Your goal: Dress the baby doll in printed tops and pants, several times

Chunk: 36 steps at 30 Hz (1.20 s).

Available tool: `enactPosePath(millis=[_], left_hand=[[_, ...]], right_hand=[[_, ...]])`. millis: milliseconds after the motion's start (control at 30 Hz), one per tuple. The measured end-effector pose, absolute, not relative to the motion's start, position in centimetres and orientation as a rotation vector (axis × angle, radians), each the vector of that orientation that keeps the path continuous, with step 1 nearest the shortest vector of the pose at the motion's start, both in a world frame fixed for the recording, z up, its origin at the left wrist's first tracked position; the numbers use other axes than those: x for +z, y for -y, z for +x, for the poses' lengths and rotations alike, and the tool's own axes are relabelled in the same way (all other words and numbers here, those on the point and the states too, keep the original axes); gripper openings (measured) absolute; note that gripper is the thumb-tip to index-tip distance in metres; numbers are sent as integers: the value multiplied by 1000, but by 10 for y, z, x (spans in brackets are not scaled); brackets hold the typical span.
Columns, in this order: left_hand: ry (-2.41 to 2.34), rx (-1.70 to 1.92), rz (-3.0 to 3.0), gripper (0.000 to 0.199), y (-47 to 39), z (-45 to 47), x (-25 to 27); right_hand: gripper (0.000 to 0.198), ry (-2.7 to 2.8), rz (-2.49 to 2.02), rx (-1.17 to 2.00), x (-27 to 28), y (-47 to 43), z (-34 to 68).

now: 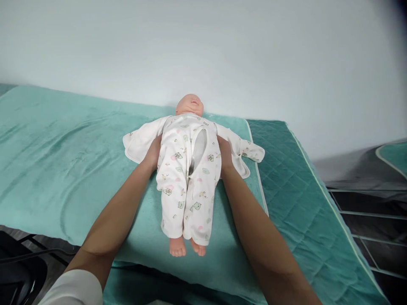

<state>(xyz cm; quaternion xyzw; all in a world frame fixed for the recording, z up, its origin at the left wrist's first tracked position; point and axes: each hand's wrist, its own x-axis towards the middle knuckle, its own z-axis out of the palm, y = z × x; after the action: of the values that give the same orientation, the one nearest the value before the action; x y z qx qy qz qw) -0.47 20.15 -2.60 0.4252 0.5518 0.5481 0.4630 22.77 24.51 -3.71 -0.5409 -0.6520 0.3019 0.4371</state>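
Note:
A baby doll [192,106] lies on its back, head toward the wall and bare feet toward me. It wears white split-crotch trousers [199,203] printed with small bears, pulled high up the torso. A white baby shirt [144,137] spreads out from under it on both sides, one printed sleeve lying at the right; the doll's arms do not show. My left hand [155,152] grips the doll's side at the waist. Opposite it, my right hand [224,150] clasps the other side. The fingers of both hands are largely hidden behind the trousers and doll.
Under the doll is a smooth green cover [89,169] on a bed. A darker quilted green pad [302,203] shows at the right. The white wall [203,51] borders the far edge. A black chair [20,271] stands at lower left, and metal bars [375,216] are at right.

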Motion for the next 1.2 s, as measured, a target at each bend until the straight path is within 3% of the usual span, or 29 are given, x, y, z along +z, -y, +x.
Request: enactPosePath(millis=[167, 467, 633, 800, 1067, 1200], left_hand=[[-1373, 1353, 1196, 23, -196, -8, -20], [-1672, 1553, 1309, 25, -195, -15, -11], [-1601, 1472, 1411, 23, -193, -13, -8], [-1604, 1427, 1563, 24, -192, -20, -9], [-1727, 1511, 1326, 23, -204, -34, -18], [-1786, 1462, 1271, 20, -210, -36, -24]], right_hand=[[25, 1545, -1309, 810, -39, -249, 226], [22, 1258, -1302, 714, -39, -251, 229], [18, 1332, -1212, 628, -29, -244, 224], [24, 1425, -1078, 737, -22, -237, 218], [27, 1454, -959, 830, -16, -232, 216], [22, 1580, -1029, 658, -6, -225, 215]])
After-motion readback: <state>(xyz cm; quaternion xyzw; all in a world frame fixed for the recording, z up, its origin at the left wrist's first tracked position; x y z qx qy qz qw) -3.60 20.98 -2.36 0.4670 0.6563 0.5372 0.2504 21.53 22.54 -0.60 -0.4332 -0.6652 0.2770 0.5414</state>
